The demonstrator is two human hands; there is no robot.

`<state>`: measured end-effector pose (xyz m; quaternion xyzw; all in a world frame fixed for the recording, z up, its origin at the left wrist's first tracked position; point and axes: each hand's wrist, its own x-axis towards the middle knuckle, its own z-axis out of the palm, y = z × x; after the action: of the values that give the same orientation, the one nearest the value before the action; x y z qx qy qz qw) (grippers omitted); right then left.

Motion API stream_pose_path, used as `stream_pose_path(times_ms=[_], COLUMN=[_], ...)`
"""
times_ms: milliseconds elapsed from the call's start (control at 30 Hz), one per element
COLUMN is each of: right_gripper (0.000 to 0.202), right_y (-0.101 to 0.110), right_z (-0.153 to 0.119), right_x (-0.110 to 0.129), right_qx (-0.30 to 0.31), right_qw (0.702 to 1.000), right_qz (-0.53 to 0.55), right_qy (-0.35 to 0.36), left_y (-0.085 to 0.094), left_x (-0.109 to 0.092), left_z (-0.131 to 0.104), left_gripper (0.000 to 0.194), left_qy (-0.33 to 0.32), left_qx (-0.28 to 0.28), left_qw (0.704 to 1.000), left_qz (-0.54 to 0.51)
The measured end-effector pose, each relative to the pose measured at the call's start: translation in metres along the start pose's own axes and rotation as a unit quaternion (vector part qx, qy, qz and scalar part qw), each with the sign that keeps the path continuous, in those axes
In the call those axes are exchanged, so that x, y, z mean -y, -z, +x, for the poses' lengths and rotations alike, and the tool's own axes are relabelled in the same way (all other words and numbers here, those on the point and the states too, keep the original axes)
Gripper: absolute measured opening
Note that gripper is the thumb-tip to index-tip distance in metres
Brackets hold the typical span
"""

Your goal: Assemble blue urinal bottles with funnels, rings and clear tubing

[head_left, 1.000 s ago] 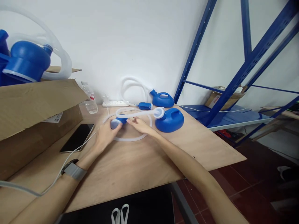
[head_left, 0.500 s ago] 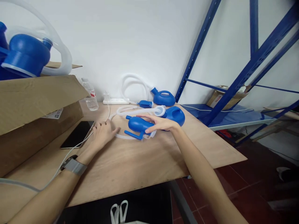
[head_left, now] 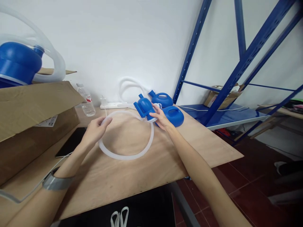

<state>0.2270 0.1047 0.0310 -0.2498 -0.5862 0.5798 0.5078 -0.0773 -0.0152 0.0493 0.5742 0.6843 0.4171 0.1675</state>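
Observation:
My right hand (head_left: 161, 118) grips a blue plastic funnel-shaped cup (head_left: 145, 108) by its wide pale-rimmed end, its narrow neck tilted up and away. At the left, my left hand (head_left: 94, 130) is closed around a translucent hose (head_left: 127, 157), which makes a wide loop above the table between both hands. Just beyond my right hand lies a blue bottle with a moulded handle (head_left: 177, 117). Behind it, against the wall, rests a similar blue bottle (head_left: 163, 100) with its own hose curving left. Where the held hose ends is partly hidden.
An open cardboard box (head_left: 40, 104) with more blue parts and hoses stands at the left. Near it are a dark tablet (head_left: 71, 143), a water bottle (head_left: 87, 102) and a white power strip (head_left: 113, 106). Blue metal shelving (head_left: 227, 75) rises beyond the table's right edge.
My right hand has lifted and turned the blue cup so its neck points up. My left hand has risen from the table and taken the hose, now spread into a loop.

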Motion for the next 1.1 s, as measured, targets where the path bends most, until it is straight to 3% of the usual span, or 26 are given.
stream_pose_path(times_ms=[67,200,300,433,500,600,800,867,1033,1100], right_gripper=[0.087,0.079,0.072,0.073,0.078,0.098,0.127,0.120,0.065,0.055], right_y=[0.004,0.011,0.015,0.022,0.026,0.030,0.026,0.020,0.005,0.001], right_z=[0.002,0.003,0.000,-0.004,-0.006,-0.007,-0.009,-0.010,-0.009,-0.007], right_x=[-0.002,-0.005,-0.008,-0.014,-0.016,-0.017,-0.017,-0.017,-0.023,-0.028], right_qx=[-0.021,-0.017,0.051,0.179,0.215,0.216,0.209,0.202,0.197,0.182], right_qw=[1.000,0.997,0.989,0.963,0.950,0.944,0.949,0.954,0.961,0.966], right_qz=[-0.009,-0.070,-0.139,-0.199,-0.217,-0.218,-0.170,-0.157,-0.116,-0.117], right_qy=[0.018,0.028,0.005,-0.037,-0.063,-0.123,-0.166,-0.159,-0.153,-0.141], left_y=[0.001,0.003,0.004,0.007,0.007,0.005,-0.002,-0.003,-0.005,-0.006], left_x=[-0.001,0.007,0.016,0.021,0.021,0.022,0.033,0.036,0.034,0.030], left_z=[0.000,0.008,0.013,0.009,0.006,0.004,0.010,0.012,0.010,0.006], left_gripper=[0.055,0.048,0.043,0.042,0.045,0.052,0.049,0.048,0.050,0.051], left_qy=[-0.027,-0.017,0.006,0.001,0.010,0.023,-0.038,-0.063,-0.128,-0.150], left_qx=[-0.011,-0.036,-0.043,-0.077,-0.074,-0.073,-0.088,-0.076,-0.030,-0.034], left_qw=[1.000,0.999,0.997,0.977,0.967,0.960,0.958,0.959,0.945,0.939], left_qz=[0.007,0.031,0.059,0.199,0.244,0.269,0.270,0.266,0.299,0.307])
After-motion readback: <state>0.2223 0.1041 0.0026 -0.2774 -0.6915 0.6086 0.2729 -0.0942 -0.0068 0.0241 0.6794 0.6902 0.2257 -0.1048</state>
